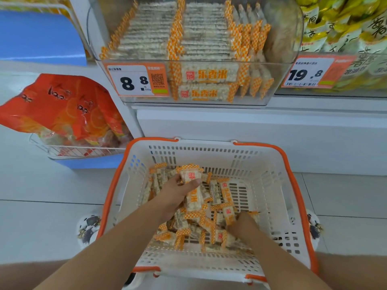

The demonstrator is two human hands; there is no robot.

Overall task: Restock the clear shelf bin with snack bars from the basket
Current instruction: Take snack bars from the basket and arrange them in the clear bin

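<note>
While orange bags [62, 107] are sitting in a wire rack up and to the left of both hands and yellow packets [343, 24] are filling the shelf far up to the right, the clear shelf bin [282, 65] is standing straight above the fingers, already lined with rows of snack bars and carrying a price tag [137, 80] on its front. The white basket [278, 185] with orange rim is lying on the floor directly beneath the hands, its walls surrounding them. The left hand [176, 195] is gripping a snack bar [191, 181], thumb and fingers curled around its middle, the wrapper's upper end sticking out above the fingers. The right hand [243, 225] is reaching into the loose snack bars [201, 229], fingers bent down among them; whether they are grasping one cannot be told. The heap is lying between and below both hands.
</note>
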